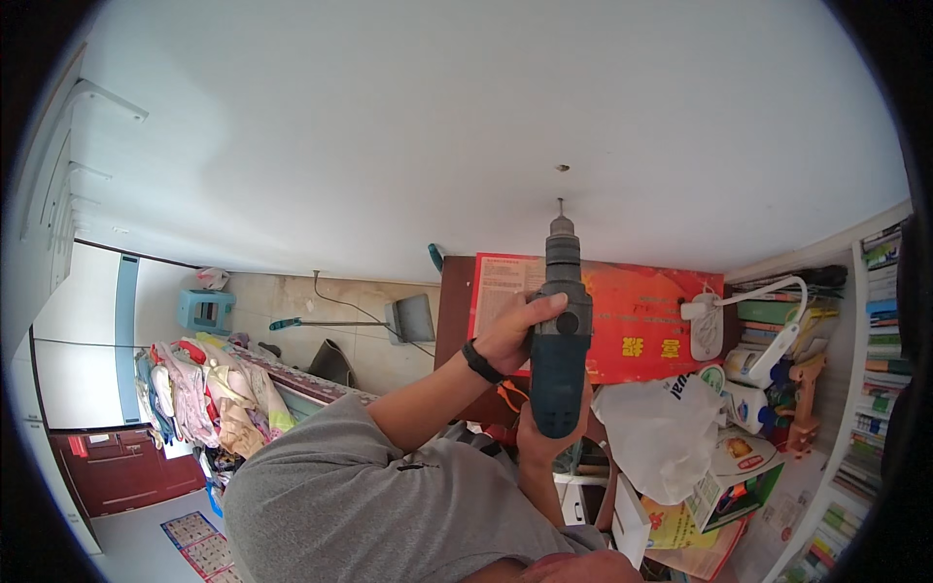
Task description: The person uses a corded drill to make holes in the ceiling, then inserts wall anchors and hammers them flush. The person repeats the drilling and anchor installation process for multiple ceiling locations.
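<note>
A dark teal and black power drill (561, 369) points away from me at the white wall (389, 117). Its thin drill bit (561, 206) ends at or just short of the wall; I cannot tell whether it touches. A small rough hole (563, 168) shows in the wall a little above the tip. My left hand (520, 328), with a black band on the wrist, wraps round the front of the drill body behind the chuck. At the rear, my right hand (552, 439) is closed round the drill's grip, partly hidden by the motor housing.
Below the drill, a red printed sheet (622, 311) covers a brown table, with a white power strip (707, 328) and a white plastic bag (666, 428). Bookshelves (870, 340) stand right. A dustpan (410, 319) lies on the floor left, near a blue stool (205, 311) and hanging clothes (214, 389).
</note>
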### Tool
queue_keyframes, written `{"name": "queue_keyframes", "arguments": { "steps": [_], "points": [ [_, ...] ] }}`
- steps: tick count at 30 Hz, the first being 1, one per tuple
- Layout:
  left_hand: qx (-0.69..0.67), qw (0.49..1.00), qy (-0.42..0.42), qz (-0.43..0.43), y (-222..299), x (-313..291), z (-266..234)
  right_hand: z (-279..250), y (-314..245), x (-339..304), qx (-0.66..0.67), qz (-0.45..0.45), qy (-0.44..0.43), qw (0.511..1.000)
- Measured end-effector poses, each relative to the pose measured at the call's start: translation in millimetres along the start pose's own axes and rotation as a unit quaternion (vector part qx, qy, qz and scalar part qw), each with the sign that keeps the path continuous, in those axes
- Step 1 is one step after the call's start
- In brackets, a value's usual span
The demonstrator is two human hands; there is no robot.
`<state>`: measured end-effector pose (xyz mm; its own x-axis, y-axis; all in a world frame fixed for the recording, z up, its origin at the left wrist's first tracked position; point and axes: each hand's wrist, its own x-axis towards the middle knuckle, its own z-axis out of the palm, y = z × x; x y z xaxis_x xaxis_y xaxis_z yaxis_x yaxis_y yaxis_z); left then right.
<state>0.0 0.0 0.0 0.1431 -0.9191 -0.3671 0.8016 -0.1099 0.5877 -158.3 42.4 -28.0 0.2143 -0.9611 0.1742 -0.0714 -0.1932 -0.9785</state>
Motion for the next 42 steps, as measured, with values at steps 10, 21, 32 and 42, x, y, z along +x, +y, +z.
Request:
{"name": "queue_keyframes", "arguments": {
  "steps": [10, 21, 32, 42],
  "points": [
    [-0.004, 1.0, 0.0, 0.002, 3.2, -1.2, 3.6, 2.0, -2.3, 1.9, 0.001, 0.0, 0.002, 1.0],
    [0.003, 1.0, 0.001, -0.002, 2.7, -1.9, 1.7, 3.3, -4.0, 0.0, 0.01, 0.006, 0.006, 1.0],
    [-0.003, 1.0, 0.009, 0.006, 2.8, -2.8, 4.3, 4.8, -2.8, -0.2, 0.011, 0.0, 0.014, 1.0],
    [-0.001, 1.0, 0.007, 0.003, 1.8, -1.2, 2.8, 4.6, 1.4, -2.8, 0.01, -0.001, 0.01, 1.0]
  ]
}}
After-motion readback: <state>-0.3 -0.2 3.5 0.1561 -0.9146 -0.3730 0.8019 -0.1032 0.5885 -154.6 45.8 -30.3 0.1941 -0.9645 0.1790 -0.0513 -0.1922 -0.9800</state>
